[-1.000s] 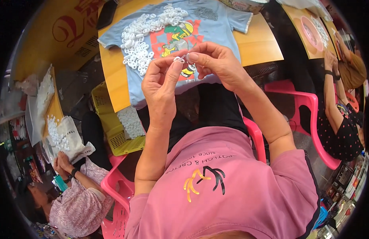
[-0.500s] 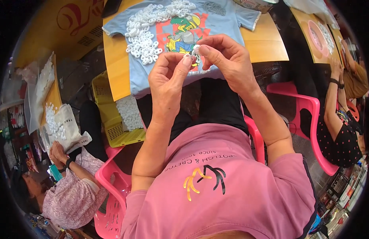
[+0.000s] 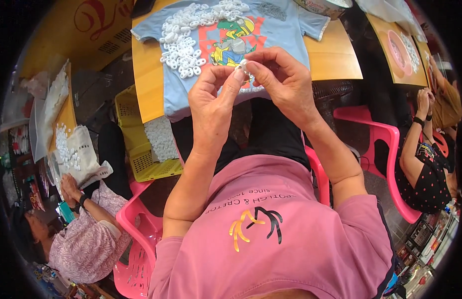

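Note:
In front of my chest, above the near edge of the table, both hands meet fingertip to fingertip. My left hand [image 3: 211, 102] pinches a small white plastic piece [image 3: 243, 65] between thumb and index finger. From the other side, my right hand [image 3: 288, 87] is closed on the same piece, its thumb pressing against it. The fingers cover most of the piece. Beyond my hands, a light blue printed T-shirt [image 3: 293, 55] lies spread over the wooden table. On its left side rests a heap of white oval plastic pieces with holes [image 3: 177, 47].
A patch of tiny grey parts [image 3: 272, 10] lies on the shirt, near a round tin [image 3: 324, 6]. Below the table's left side stands a yellow crate [image 3: 128, 112] beside more white pieces [image 3: 161, 137]. Pink chairs [image 3: 385, 149] and seated co-workers flank me.
My hands have drawn slightly closer, so the fingertips now meet at the white piece. Before, a small gap showed between what each hand held. The view has shifted a little.

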Motion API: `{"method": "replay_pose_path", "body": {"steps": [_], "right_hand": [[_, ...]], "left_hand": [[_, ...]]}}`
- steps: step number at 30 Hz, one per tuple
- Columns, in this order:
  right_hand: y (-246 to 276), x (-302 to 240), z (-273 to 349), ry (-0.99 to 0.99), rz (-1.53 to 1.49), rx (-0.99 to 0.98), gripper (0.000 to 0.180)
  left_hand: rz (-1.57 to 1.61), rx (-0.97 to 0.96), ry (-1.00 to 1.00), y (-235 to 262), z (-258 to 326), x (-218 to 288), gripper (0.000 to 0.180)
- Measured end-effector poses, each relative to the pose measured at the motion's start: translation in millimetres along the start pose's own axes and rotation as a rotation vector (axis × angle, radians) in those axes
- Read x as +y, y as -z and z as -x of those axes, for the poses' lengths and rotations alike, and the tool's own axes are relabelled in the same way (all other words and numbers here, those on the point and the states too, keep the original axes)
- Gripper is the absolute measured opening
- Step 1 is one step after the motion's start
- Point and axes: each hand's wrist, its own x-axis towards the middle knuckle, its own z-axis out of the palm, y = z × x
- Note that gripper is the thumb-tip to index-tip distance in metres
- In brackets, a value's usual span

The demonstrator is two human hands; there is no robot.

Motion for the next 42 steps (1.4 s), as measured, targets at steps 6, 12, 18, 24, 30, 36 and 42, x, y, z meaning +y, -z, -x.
{"method": "replay_pose_path", "body": {"steps": [6, 12, 18, 24, 30, 36, 42], "right_hand": [[-9, 5, 1, 0.037, -0.062, 0.04, 0.015], [-16, 6, 0, -0.006, -0.116, 0.043, 0.015], [-7, 8, -4, -0.215, -0.452, 0.005, 0.019], [-13, 0, -3, -0.298, -0.7, -0.079, 0.037], [-26, -6, 2, -0.286, -0.747, -0.101, 0.06], [-41, -10, 8, -0.211, -0.804, -0.077, 0.069], [-52, -15, 11, -0.189, -0.871, -0.073, 0.074]], "left_hand": [[0.06, 0.021, 0.017, 2, 1, 0, 0.012], [0.082, 0.035, -0.013, 0, -2, -4, 0.011], [0.146, -0.054, -0.041, 7, -1, -8, 0.014], [0.11, -0.161, -0.201, 14, -7, -29, 0.042], [0.175, -0.329, -0.231, 7, -9, -21, 0.059], [0.3, -0.39, -0.305, 15, -9, -24, 0.053], [0.337, -0.361, -0.367, 16, -10, -20, 0.044]]}}
